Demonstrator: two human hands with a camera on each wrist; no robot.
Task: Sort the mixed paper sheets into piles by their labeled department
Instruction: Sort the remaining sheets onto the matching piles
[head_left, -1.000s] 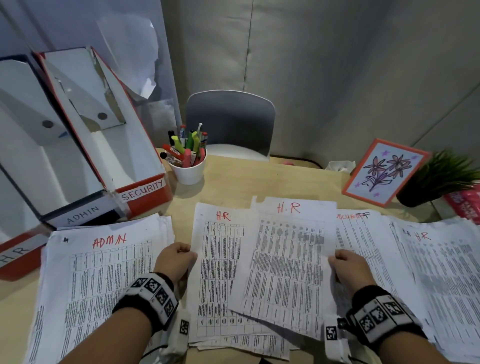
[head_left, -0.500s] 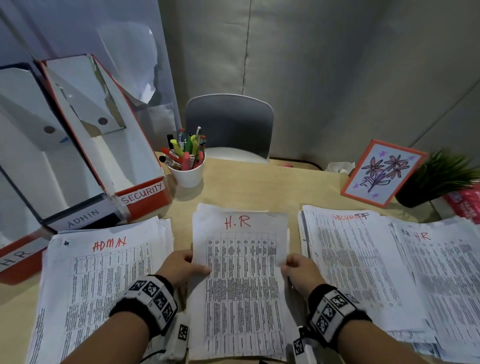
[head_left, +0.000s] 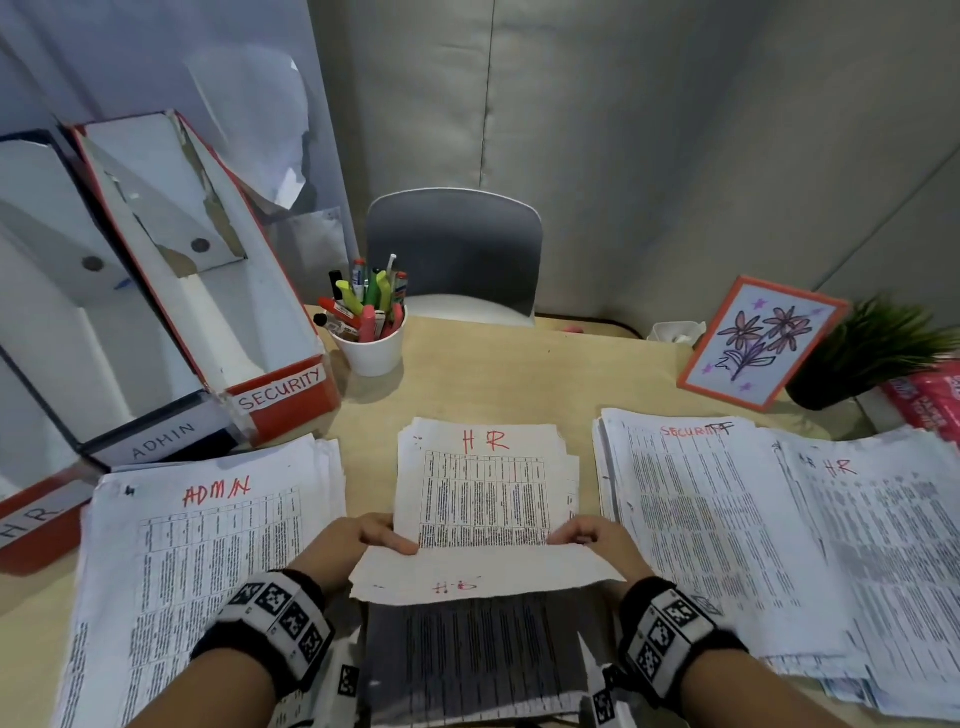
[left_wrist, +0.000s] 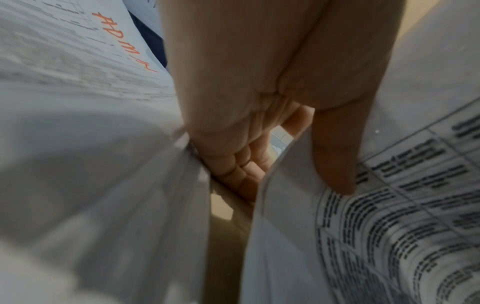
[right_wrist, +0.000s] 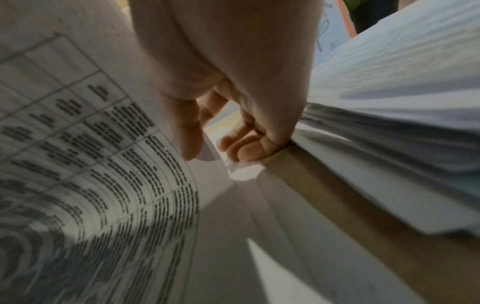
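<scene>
Since the earlier frame, both hands have lifted the near part of the HR pile (head_left: 485, 535), bending it up toward the far side. Left hand (head_left: 358, 540) and right hand (head_left: 592, 538) pinch its side edges, thumbs on top, fingers curled beneath. It lies at centre, between the ADMIN pile (head_left: 208, 551) and SECURITY pile (head_left: 691, 509).

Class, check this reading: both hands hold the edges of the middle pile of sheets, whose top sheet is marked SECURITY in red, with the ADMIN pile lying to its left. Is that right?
Not quite. The head view shows the top sheet of the middle pile marked H R in red, not SECURITY. The rest holds: the left hand and right hand hold its edges, and the ADMIN pile lies to its left.
</scene>
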